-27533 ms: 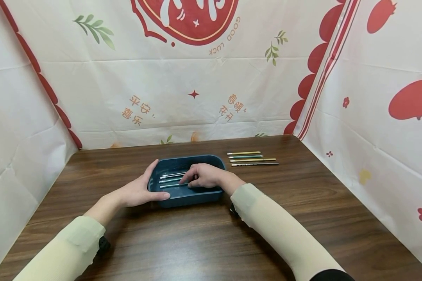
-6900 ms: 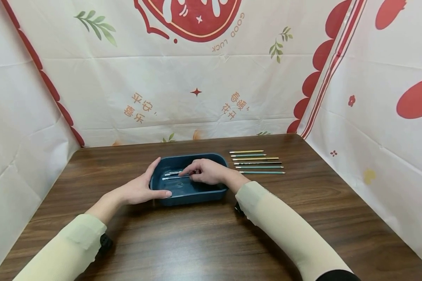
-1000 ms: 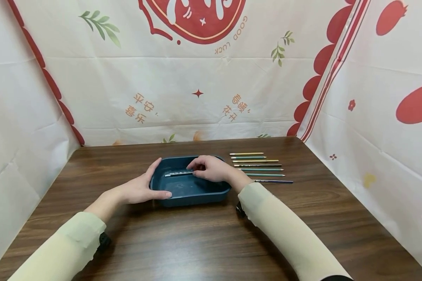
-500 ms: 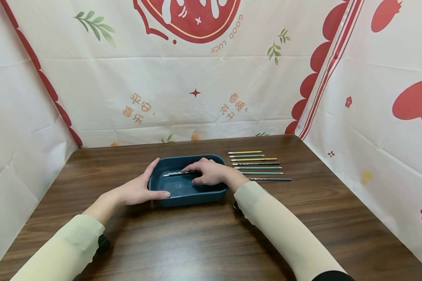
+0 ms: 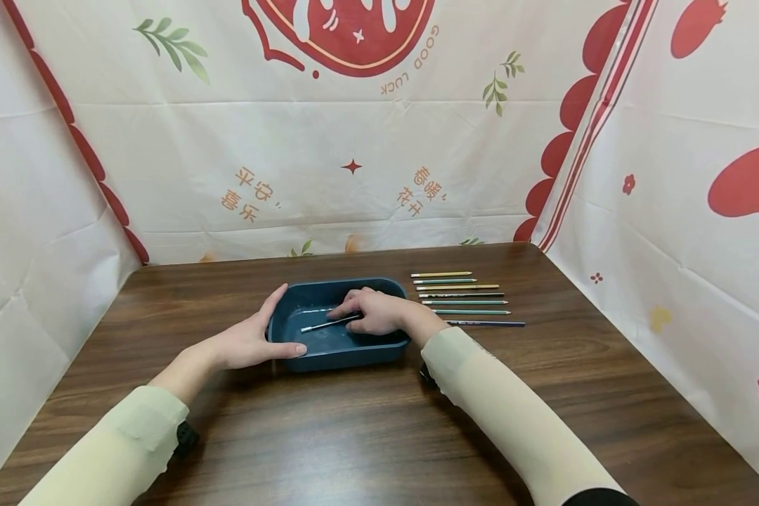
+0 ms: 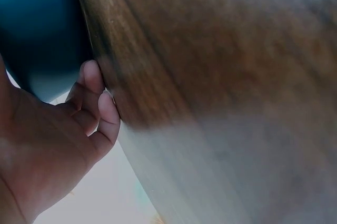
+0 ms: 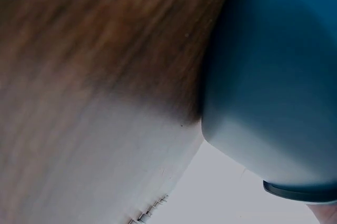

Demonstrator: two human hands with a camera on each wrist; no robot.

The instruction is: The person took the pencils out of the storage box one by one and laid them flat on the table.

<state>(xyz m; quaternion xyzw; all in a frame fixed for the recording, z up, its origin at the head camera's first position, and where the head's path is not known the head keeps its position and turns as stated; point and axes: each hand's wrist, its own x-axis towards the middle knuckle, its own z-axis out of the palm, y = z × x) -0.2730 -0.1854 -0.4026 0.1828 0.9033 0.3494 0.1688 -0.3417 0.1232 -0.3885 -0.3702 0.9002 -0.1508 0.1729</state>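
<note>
A dark blue rectangular tray [image 5: 344,360] sits on the wooden table. My left hand [image 5: 243,344] grips its left end, thumb along the front rim and fingers at the outer wall. In the left wrist view that hand [image 6: 52,139] has bent fingers beside the blue wall. Inside the tray lies one white-ended pencil [image 5: 319,326], slanted, its other end hidden under my right hand [image 5: 379,313]. The right index finger reaches over the pencil with the thumb apart from it; the pencil shows in the gap. The right wrist view mostly shows the tray's outer wall [image 7: 274,76].
Several pencils [image 5: 465,303] lie in a row right of the tray, all pointing right. The closest, a dark blue pencil [image 5: 490,323], is partly behind the right wrist. White printed cloth [image 5: 291,140] hangs behind the table [image 5: 329,436] and at both sides.
Over the longer span, pencils have left the tray and the row at right has grown. In the last half second, the tray's pencil has swung aslant, its white end coming nearer me.
</note>
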